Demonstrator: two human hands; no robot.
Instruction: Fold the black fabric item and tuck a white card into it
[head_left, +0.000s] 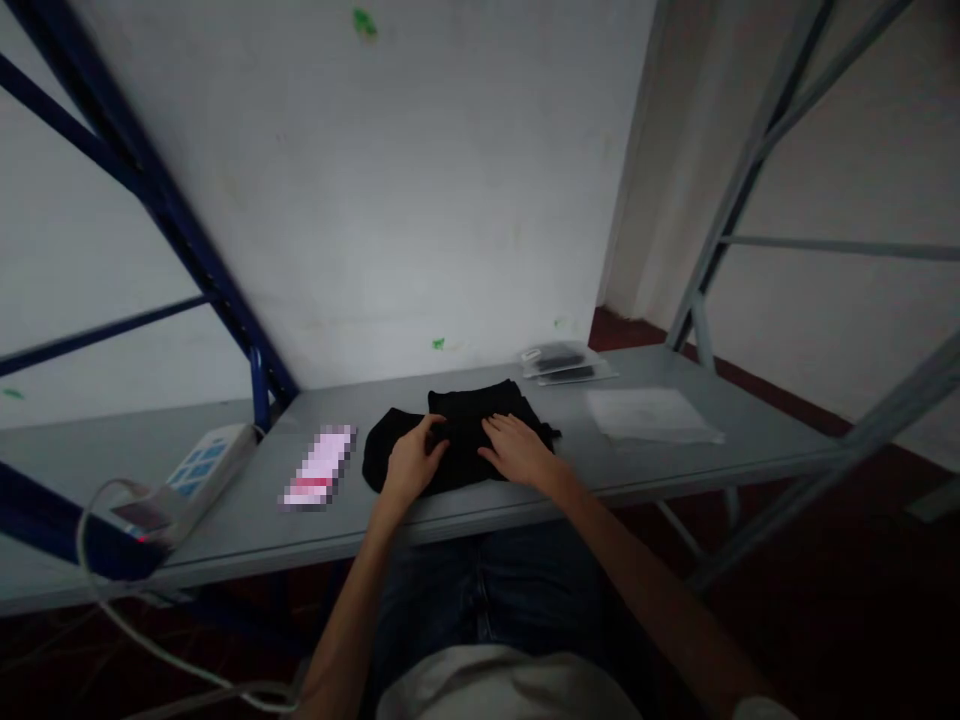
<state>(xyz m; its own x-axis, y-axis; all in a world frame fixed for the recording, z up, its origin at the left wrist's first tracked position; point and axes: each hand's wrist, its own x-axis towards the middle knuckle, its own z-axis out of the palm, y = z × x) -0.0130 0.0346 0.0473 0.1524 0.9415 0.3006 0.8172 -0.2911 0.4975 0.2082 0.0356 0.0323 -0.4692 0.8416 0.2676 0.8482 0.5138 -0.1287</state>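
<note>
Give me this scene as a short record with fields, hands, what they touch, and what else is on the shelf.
surface: grey metal shelf
left hand: resting on black garment, fingers curled at its fold
right hand: flat on the garment
left of garment: pixelated flat item, white power strip
right of garment: clear flat bag
behind: packaged dark items

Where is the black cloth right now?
In the head view, the black cloth lies mid-shelf under both hands, left hand and right hand, between the pixelated phone and the clear bag.
</note>
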